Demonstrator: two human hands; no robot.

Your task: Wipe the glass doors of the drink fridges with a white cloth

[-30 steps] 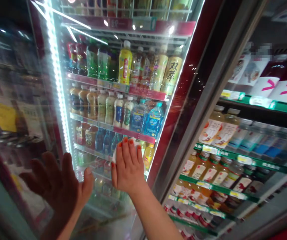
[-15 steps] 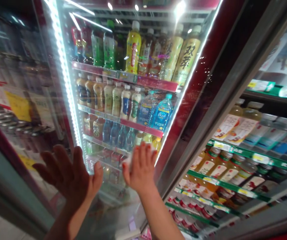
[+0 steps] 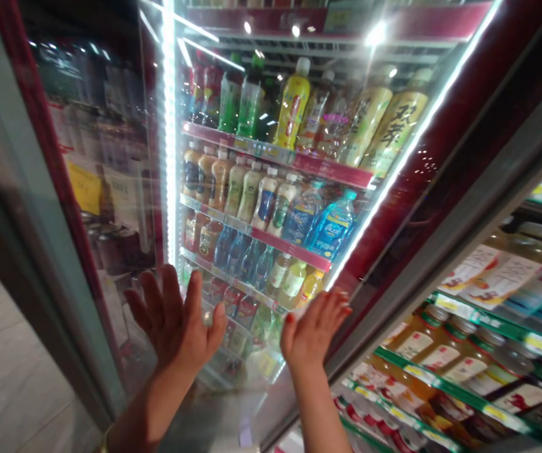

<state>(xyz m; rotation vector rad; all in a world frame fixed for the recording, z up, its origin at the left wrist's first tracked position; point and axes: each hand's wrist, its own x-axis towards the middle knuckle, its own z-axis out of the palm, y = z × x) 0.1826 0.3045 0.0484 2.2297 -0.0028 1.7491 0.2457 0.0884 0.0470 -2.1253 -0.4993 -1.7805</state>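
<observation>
My left hand (image 3: pixel 174 318) is raised with its fingers spread before the glass door (image 3: pixel 224 399) of a lit drinks cooler, and nothing is in it. Farther right, my right hand (image 3: pixel 311 333) lies over a small piece of white cloth (image 3: pixel 302 309), mostly covered by the fingers, near the door's right side. Whether either palm touches the glass, I cannot tell. Behind the glass, shelves carry a yellow bottle (image 3: pixel 292 104), a blue bottle (image 3: pixel 334 223) and several other drinks.
At the right, a metal frame (image 3: pixel 445 207) borders another cooler with juice bottles (image 3: pixel 415 336) on green-edged shelves. To the left are a door frame (image 3: pixel 44 207), a yellow price card (image 3: pixel 83 187) and the grey tiled floor (image 3: pixel 2 340).
The view has shifted left, so the cooler and both hands appear farther right. My right hand has tilted rightward, its fingers now near the door's right edge. My left hand stays spread.
</observation>
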